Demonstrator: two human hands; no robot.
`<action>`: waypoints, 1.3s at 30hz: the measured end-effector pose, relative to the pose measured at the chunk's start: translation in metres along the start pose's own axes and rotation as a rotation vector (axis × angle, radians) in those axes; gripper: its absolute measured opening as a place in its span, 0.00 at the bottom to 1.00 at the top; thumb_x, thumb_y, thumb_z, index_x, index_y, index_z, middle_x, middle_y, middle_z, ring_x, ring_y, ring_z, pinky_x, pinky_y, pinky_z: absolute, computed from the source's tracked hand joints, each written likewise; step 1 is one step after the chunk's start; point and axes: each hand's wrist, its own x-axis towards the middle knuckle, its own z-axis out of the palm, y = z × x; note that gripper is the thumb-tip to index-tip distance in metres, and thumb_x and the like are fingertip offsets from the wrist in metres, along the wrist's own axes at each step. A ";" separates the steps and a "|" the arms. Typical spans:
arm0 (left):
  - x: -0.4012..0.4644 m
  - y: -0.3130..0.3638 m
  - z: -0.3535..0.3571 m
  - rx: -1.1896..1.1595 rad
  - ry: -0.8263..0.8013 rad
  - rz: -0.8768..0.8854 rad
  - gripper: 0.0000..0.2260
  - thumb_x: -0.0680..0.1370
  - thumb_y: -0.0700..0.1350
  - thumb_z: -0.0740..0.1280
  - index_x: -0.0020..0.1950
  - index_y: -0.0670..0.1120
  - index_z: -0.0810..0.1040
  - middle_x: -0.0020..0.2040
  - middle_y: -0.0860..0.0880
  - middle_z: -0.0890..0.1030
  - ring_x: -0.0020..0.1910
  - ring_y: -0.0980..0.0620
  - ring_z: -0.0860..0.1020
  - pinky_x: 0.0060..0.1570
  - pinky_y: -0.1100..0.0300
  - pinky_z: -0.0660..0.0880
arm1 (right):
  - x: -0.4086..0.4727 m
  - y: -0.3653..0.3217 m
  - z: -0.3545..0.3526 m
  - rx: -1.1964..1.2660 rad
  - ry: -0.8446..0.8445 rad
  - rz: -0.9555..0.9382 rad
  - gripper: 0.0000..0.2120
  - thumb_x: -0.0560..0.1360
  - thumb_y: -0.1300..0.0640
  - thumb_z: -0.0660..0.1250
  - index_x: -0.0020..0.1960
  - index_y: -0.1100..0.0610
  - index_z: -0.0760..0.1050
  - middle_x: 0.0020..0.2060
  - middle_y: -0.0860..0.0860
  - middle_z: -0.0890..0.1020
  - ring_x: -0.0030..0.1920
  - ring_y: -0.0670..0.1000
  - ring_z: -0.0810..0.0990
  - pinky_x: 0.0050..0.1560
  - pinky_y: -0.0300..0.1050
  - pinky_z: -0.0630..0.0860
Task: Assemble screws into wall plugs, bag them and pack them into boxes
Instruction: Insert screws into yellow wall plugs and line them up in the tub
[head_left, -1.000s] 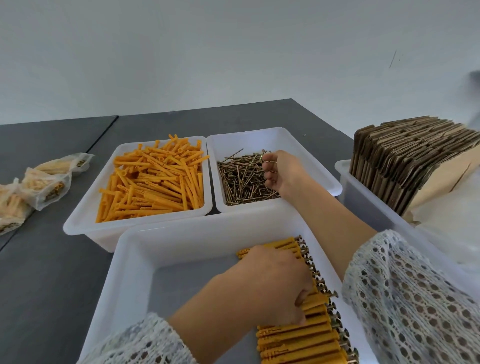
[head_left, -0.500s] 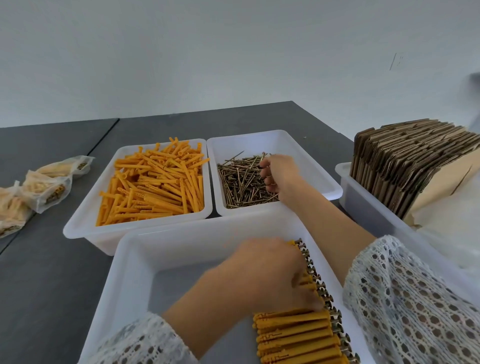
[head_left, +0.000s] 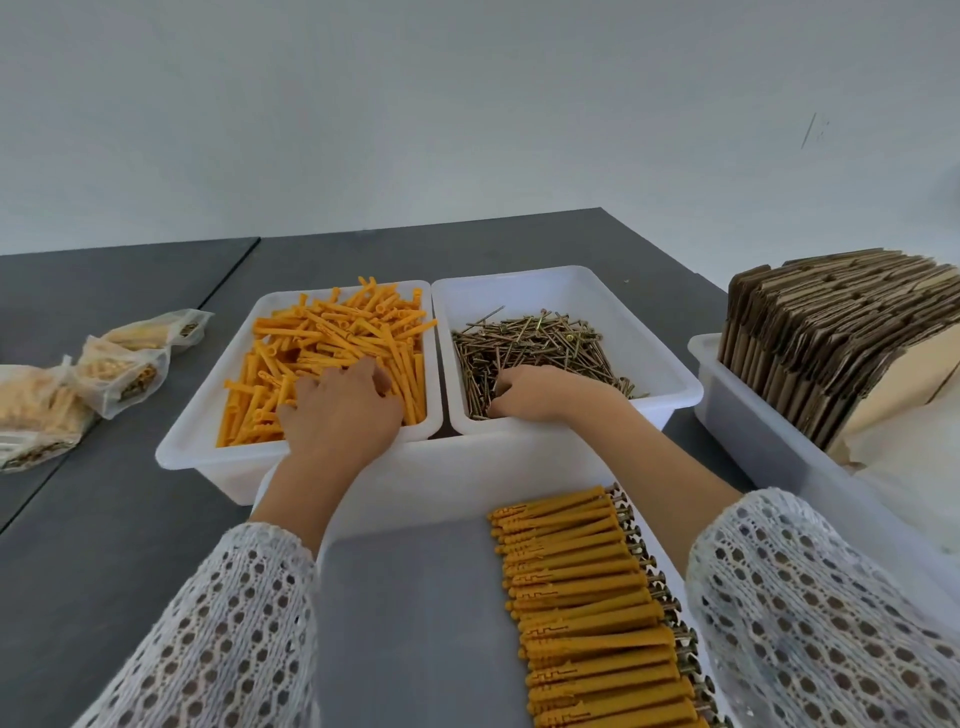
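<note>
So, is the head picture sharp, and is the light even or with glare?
Head view: light is soft and even, no glare on the white bins; shadows are faint. Screws and plugs look sharp; the sleeves at the bottom edge are stretched by wide-angle distortion, and the table edge looks tilted.

Three white bins (head_left: 566, 291) at mid-frame are showing smooth, faintly translucent plastic with a soft sheen. The orange wall plugs (head_left: 332, 343) in the left bin are looking like matt moulded plastic; the assembled plugs (head_left: 582, 587) at the lower centre are showing ribbed, duller ochre plastic with metal screw heads at their right ends. The screws (head_left: 535, 338) are glinting as brassy, threaded metal. The table (head_left: 104, 519) is appearing as a dark grey, matt, smooth surface. At the left edge, bags (head_left: 119, 369) are looking like thin, crinkled clear film. At the right, flattened boxes (head_left: 831, 322) are showing rough brown corrugated cardboard. Both sleeves (head_left: 234, 634) are showing white open-weave knitted cloth.
</note>
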 end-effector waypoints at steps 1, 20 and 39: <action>0.001 -0.001 0.000 -0.013 -0.022 0.020 0.10 0.79 0.49 0.59 0.59 0.58 0.72 0.57 0.47 0.77 0.61 0.41 0.72 0.64 0.41 0.65 | -0.001 0.000 0.000 -0.003 -0.002 -0.017 0.18 0.80 0.52 0.61 0.68 0.55 0.70 0.64 0.54 0.75 0.59 0.55 0.72 0.56 0.49 0.70; 0.005 0.002 0.009 -0.311 0.375 0.144 0.03 0.80 0.53 0.65 0.51 0.58 0.71 0.41 0.60 0.76 0.43 0.54 0.76 0.61 0.43 0.66 | -0.014 0.006 -0.012 0.890 0.609 -0.111 0.12 0.81 0.59 0.59 0.42 0.55 0.77 0.33 0.51 0.75 0.29 0.47 0.71 0.31 0.41 0.74; 0.000 0.009 0.011 -0.398 0.339 0.585 0.08 0.77 0.48 0.71 0.49 0.60 0.75 0.39 0.64 0.78 0.40 0.65 0.77 0.37 0.64 0.74 | -0.027 -0.004 -0.018 1.380 0.953 -0.258 0.10 0.80 0.68 0.61 0.55 0.56 0.63 0.39 0.63 0.81 0.31 0.56 0.84 0.32 0.42 0.79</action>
